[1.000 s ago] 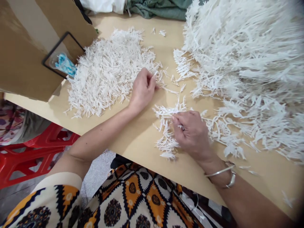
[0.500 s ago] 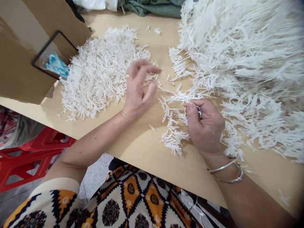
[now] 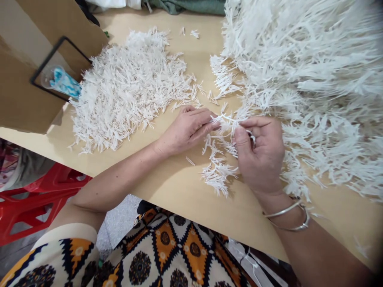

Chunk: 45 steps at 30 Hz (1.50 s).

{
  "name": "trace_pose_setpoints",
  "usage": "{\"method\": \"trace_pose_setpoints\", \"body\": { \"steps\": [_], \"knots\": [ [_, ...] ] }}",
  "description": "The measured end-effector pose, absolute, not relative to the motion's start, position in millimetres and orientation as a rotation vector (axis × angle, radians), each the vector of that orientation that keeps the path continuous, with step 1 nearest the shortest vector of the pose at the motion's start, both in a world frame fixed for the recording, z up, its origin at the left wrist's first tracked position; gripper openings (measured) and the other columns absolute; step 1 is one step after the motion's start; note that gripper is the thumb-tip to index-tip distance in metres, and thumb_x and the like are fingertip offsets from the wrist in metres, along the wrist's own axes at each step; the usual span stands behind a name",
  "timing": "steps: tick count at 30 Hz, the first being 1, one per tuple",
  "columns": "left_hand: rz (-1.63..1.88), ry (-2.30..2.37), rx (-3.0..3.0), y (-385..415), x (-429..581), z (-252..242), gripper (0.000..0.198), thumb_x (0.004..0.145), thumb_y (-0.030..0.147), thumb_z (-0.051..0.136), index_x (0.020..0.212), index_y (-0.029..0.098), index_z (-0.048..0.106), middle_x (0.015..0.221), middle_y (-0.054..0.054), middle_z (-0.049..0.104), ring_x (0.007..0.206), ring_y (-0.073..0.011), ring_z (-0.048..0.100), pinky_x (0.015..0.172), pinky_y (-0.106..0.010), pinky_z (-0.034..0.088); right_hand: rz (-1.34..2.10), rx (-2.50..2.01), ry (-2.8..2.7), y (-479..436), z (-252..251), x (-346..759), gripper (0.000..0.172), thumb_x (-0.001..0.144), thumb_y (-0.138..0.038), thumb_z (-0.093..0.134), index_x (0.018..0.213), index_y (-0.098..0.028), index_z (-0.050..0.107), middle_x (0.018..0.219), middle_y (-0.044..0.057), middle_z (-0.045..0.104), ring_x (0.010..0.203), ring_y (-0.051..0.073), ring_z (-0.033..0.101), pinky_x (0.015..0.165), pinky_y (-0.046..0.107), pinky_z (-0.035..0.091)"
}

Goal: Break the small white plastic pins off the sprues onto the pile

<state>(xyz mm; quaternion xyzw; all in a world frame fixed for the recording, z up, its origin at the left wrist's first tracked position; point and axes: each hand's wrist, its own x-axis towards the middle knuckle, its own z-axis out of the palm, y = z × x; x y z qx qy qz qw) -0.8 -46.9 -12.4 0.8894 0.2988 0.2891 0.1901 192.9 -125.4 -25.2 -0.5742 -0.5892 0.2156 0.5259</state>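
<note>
Between my hands lies a white branched plastic sprig with fine needle-like tips. My right hand, with a bracelet at the wrist, pinches its right end between thumb and forefinger. At its left end my left hand has thumb and fingers pressed together on the tips. A low pile of short white sprig pieces spreads to the left of my left hand. Just below the held sprig, more white branched sprigs rest on the table. A large heap of long white sprigs rises behind and right of my right hand.
At the left stands a cardboard box, with a black frame and a clear cup holding something blue and white beside it. Green cloth lies along the table's far side. Red plastic stools stand below the left edge.
My left hand has come right and down from beside the small pile, its spread fingers closing on the sprig's left end. My right hand keeps its pinch in nearly the same place.
</note>
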Motion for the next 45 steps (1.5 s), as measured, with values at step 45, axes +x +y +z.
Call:
{"method": "trace_pose_setpoints", "body": {
  "steps": [45],
  "knots": [
    [0.779,0.456,2.535,-73,13,-1,0.029,0.109,0.037,0.048,0.087,0.021,0.060,0.082,0.004,0.067,0.081,-0.0119,0.062,0.096,-0.039,0.036,0.339,-1.590,-1.433,-110,-31,203,0.017,0.093,-0.033,0.061,0.087,-0.027,0.047,0.076,-0.001,0.050,0.068,0.019,0.046,0.071,0.038,0.041]
  ]
}}
